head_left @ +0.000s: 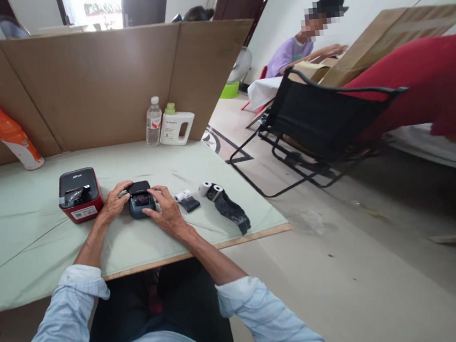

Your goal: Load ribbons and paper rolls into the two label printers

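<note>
A small dark portable label printer (141, 205) sits on the table with its lid raised and a dark cavity showing. My left hand (114, 200) holds the lid side at the left, fingertips against its edge. Around the right side curls my right hand (168, 211), index finger at the lid and thumb on the front of the body. Just right of that hand lies a small white paper roll (182, 196) with a dark strip beside it. Further right are two more white rolls (212, 187), with a long black strip (234, 213) trailing toward the table edge.
A red and black box-shaped machine (80, 195) stands left of my left hand. Along the cardboard screen (102, 86) are an orange bottle (13, 135), a clear water bottle (153, 123) and a white jug (177, 128). Beyond the table, a black folding chair (311, 114) and a seated person (295, 51) are visible.
</note>
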`<state>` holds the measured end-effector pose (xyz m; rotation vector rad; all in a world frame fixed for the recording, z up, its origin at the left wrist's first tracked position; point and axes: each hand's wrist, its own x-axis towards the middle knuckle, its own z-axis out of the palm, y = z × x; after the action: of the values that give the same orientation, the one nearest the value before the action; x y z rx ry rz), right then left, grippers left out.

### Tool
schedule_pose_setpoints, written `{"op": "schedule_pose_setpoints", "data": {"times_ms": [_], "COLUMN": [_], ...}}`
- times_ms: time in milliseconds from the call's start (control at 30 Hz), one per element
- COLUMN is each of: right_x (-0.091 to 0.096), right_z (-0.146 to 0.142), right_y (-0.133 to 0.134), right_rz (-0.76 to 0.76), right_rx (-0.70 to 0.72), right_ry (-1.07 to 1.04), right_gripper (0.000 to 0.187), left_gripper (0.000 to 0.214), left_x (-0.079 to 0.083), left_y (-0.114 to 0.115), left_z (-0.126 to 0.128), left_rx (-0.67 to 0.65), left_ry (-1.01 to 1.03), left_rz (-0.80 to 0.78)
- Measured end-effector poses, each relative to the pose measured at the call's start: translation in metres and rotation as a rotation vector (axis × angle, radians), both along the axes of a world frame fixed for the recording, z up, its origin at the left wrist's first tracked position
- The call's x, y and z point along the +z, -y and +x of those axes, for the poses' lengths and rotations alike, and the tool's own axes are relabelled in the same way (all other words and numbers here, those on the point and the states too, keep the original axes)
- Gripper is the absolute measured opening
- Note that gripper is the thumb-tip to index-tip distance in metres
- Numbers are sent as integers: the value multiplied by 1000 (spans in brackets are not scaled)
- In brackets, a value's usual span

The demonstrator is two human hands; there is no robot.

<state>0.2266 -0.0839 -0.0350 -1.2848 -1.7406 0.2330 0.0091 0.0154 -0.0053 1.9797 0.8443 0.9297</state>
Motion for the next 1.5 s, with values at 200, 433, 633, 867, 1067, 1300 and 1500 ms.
{"op": "schedule_pose_setpoints", "data": {"times_ms": [200, 433, 633, 867, 1067, 1300, 1500], "right_x": [16, 27, 33, 41, 45, 33, 32], "right_z": [5, 1, 0, 2, 3, 1, -2], "right_y": [-6, -6, -7, -9, -4, -6, -6], "right_rz": [-17, 12, 36, 95, 71, 31, 73], "right_rx": [-2, -22, 19, 130, 143, 76, 54], "right_ry": [153, 248, 227, 146, 101, 123, 70], "right_gripper": [33, 18, 23, 28, 34, 33, 34], "left_gripper": [50, 49, 50, 49, 49, 46, 45], "left_x": [-2, -6, -5, -6, -4, 1, 1], "left_y": [1, 0, 0, -1, 2, 4, 2], "left_z": [0, 4, 5, 6, 8, 13, 17], "left_rx": [8, 16, 36, 67, 76, 120, 148], "left_ry": [14, 51, 17, 1, 9, 9, 40], "left_rz": [-4, 0, 2, 4, -21, -23, -96]}}
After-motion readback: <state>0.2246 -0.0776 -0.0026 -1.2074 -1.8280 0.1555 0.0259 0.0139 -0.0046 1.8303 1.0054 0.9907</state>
